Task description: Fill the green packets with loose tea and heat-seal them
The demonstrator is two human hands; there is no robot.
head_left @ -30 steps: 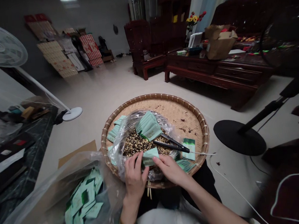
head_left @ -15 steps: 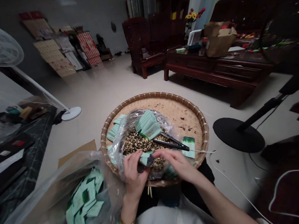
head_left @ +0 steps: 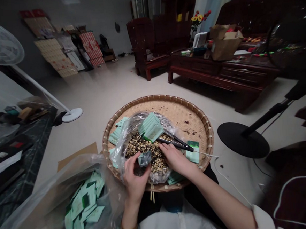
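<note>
A small pale-green sachet [head_left: 145, 159] with a grey inner side showing at its mouth is pinched between the thumb and fingers of my left hand [head_left: 134, 175]. My right hand [head_left: 177, 160] reaches onto the loose dark-and-pale dried mix [head_left: 159, 163], fingers extended, tips partly hidden. This mix fills a clear plastic bag [head_left: 121, 144] on a round woven bamboo tray [head_left: 209, 138]. Close above my right hand lies a black tong-shaped tool [head_left: 180, 144] with a white cord. A stack of flat green sachets [head_left: 150, 127] rests on the mix.
More green sachets lie on the tray's left side [head_left: 115, 135] and right side [head_left: 193, 151]. At lower left, a large clear bag [head_left: 51, 198] holds several green sachets [head_left: 87, 201]. A black fan base [head_left: 242, 139] and white fan base [head_left: 72, 115] stand on the floor.
My right hand has left the sachet and moved down onto the mix beside the black tool. The sachet stays in my left hand, its grey mouth now turned more into view.
</note>
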